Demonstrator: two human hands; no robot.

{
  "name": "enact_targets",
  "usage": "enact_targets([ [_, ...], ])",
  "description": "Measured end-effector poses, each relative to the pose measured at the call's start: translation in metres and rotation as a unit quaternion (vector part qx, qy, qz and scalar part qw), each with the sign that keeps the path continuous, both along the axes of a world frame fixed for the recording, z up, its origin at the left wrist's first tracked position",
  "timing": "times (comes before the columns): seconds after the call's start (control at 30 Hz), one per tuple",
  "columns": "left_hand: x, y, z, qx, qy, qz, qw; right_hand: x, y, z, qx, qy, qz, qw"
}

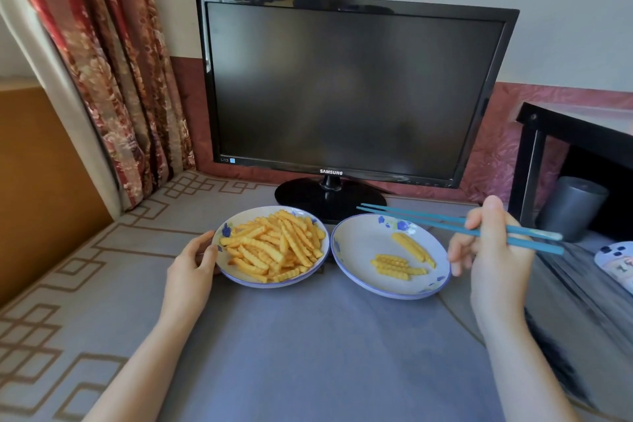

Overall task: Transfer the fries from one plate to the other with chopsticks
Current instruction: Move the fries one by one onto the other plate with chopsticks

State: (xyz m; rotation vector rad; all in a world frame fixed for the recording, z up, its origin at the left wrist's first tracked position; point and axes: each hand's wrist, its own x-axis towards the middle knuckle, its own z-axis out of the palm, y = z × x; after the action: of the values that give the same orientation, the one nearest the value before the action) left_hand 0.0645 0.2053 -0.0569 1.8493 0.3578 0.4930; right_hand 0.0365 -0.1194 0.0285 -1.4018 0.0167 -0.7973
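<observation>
Two white plates with blue flowers sit side by side on the grey cloth. The left plate (227, 276) carries a heap of crinkle-cut fries (274, 247). The right plate (356, 247) holds several fries (400, 259) lying apart. My left hand (191, 267) grips the left plate's near-left rim. My right hand (489, 247) holds a pair of blue chopsticks (421, 217) above the right plate's far edge. Their tips point left, lie close together and hold nothing.
A black monitor (342, 89) on a round stand (329, 197) rises right behind the plates. A patterned curtain (113, 62) hangs at the left. At the right stand a black side table (575, 134), a grey cup (572, 205) and a phone (616, 260).
</observation>
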Motion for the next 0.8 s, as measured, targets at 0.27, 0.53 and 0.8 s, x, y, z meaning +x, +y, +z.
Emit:
enact_targets([
  [0.27,0.000,0.001,-0.001,0.005,-0.002,-0.001,1.000,0.002,-0.021,-0.005,-0.103,0.047,-0.063,0.992],
  [0.53,0.000,0.001,-0.001,0.000,-0.009,-0.006,1.000,0.008,-0.019,-0.014,-0.153,0.056,-0.069,0.984],
  [0.8,0.001,0.003,-0.003,0.009,0.000,-0.007,1.000,0.010,-0.020,-0.019,-0.168,0.072,-0.078,0.980],
])
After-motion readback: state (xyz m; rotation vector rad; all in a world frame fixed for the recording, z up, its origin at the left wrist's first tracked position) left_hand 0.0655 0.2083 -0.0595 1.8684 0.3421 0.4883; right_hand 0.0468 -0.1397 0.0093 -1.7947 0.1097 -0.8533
